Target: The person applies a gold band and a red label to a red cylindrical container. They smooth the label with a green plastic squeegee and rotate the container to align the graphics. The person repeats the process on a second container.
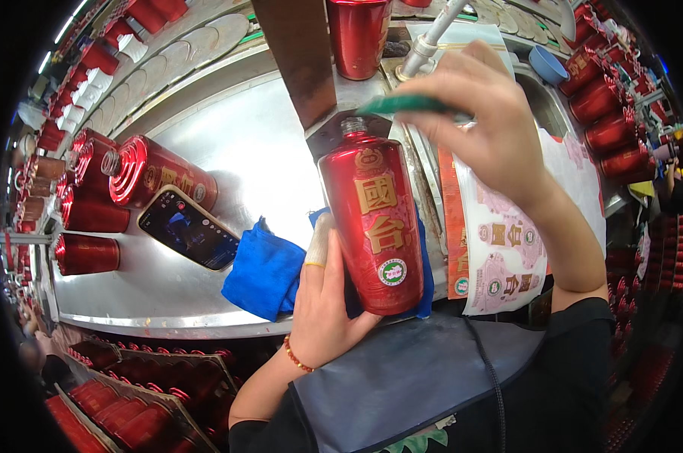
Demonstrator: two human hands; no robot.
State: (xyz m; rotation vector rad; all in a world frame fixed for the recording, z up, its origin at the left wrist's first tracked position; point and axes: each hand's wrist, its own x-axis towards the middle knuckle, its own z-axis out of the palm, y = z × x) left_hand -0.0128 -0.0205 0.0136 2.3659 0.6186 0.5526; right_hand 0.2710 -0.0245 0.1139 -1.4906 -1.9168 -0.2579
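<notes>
A red glossy bottle (349,249) with gold characters and a round green-and-white emblem stands tilted in front of me, its threaded glass neck uncapped. My left hand (328,302) grips its lower left side, one finger in a pale finger cot. Above the neck, my right hand (483,113) is closed on a flat green tool (405,104), blurred by motion, its exact kind unclear. The tool's tip is close to the bottle's mouth; I cannot tell whether they touch. A blue cloth (262,270) lies left of the bottle, with more blue cloth showing beneath it.
A phone (189,228) leans on a lying red bottle (160,172) to the left. Sheets of printed decals (500,264) lie at the right. A brown upright post (296,57) and another red bottle (359,38) stand beyond. A blue bowl (547,65) sits at far right.
</notes>
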